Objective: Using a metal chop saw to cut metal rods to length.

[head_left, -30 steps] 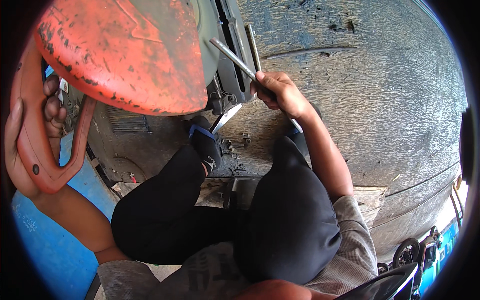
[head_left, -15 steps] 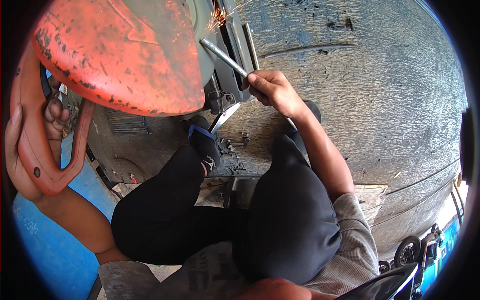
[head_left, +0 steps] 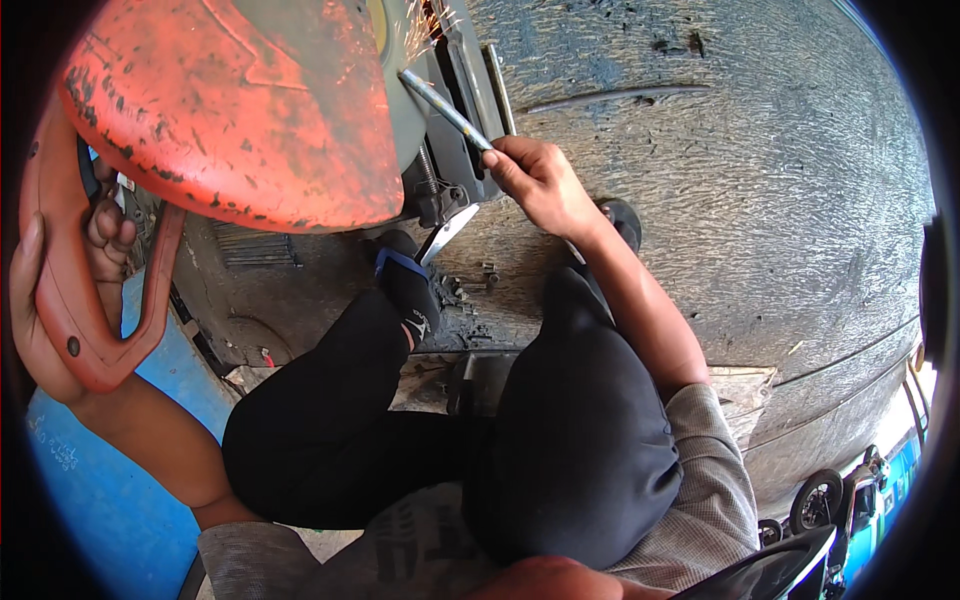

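Note:
My left hand (head_left: 32,330) is wrapped round the red D-shaped handle (head_left: 75,315) of a cut-off saw, at the far left. The saw's scuffed orange-red guard (head_left: 240,120) fills the upper left and hides most of the disc. In my right hand (head_left: 545,190) is a thin grey metal rod (head_left: 440,107), pinched near its lower end between thumb and fingers. The rod's far end reaches the grey round part beside the guard; whether it touches is unclear. Orange sparks (head_left: 415,32) fly just above that end, by the saw's metal clamp (head_left: 470,70).
A threaded clamp screw (head_left: 427,170) sits below the guard. Another metal bar (head_left: 500,90) stands right of the clamp. My feet in sandals (head_left: 405,270) rest on the worn, dark-stained board floor (head_left: 700,220), near metal scraps (head_left: 455,295). Several thin rods (head_left: 255,247) lie under the guard. A motorcycle (head_left: 830,505) is at lower right.
The guard has shifted slightly left. My right hand and the rod have moved a little left, and the sparks spread wider. My left hand keeps its grip.

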`<state>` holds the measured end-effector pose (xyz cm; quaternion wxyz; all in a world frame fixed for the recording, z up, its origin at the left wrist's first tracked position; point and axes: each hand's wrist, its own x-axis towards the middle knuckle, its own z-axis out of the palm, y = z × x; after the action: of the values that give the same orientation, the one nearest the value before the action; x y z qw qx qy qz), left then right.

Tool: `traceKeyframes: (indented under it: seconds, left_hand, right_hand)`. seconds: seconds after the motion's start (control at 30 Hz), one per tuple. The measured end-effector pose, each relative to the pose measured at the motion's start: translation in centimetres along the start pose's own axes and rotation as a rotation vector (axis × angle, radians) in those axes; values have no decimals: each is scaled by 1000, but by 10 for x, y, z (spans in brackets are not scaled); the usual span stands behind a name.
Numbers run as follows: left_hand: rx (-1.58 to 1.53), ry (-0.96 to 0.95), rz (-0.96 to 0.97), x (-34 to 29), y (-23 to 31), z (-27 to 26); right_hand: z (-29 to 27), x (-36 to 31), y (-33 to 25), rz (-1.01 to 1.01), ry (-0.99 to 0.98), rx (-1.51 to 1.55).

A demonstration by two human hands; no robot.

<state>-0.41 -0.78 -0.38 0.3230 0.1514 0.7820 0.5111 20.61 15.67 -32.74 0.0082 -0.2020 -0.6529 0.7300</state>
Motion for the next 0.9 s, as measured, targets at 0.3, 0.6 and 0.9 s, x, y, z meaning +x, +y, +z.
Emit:
traceKeyframes:
  seconds: [0.3, 0.6, 0.9]
  left_hand:
    - [-9, -27, 5, 3, -5, -1]
    - [8, 6, -23, 4, -3, -9]
    - [7, -58, -24, 7, 2, -2]
  right_hand:
    - [0, -2, -6, -86, 111, -141]
    - [-1, 0, -7, -216, 349, -353]
    - [-32, -1, -7, 354, -122, 572]
